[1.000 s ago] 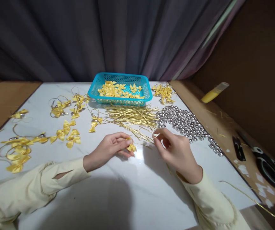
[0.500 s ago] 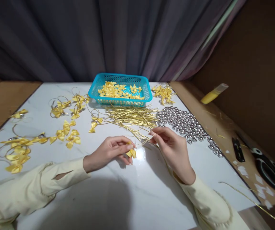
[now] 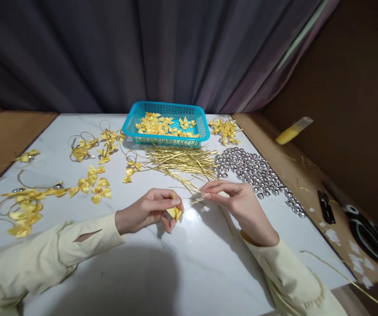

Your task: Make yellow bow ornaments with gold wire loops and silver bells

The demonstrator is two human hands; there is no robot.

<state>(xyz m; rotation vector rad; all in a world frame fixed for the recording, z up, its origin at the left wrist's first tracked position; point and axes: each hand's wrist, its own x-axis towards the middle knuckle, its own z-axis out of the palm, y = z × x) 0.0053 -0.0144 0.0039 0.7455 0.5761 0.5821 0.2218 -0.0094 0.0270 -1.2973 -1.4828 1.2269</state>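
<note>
Between the thumb and fingers of my left hand [image 3: 156,207] is a small yellow ribbon bow [image 3: 175,213]. My right hand [image 3: 237,204] pinches a thin gold cord [image 3: 199,199], whose end points toward the bow. More of that cord seems to hang below the right hand. Whether cord and bow are joined is too small to make out. Just beyond both hands lies a pile of gold cords [image 3: 182,161]. Silver bells [image 3: 250,169], small and shiny, are heaped beyond my right hand.
A blue plastic basket [image 3: 205,125] of yellow bows stands at the back. Bows with cord loops and bells [image 3: 24,210] lie at the left, with another cluster [image 3: 226,129] right of the basket. Scissors [image 3: 371,239], a black cutter [image 3: 326,206] and a yellow tube [image 3: 292,131] lie at right.
The bow in my left hand has turned and shifted slightly left. My right hand has tilted flatter, its fingertips moving a little left and down with the cord.
</note>
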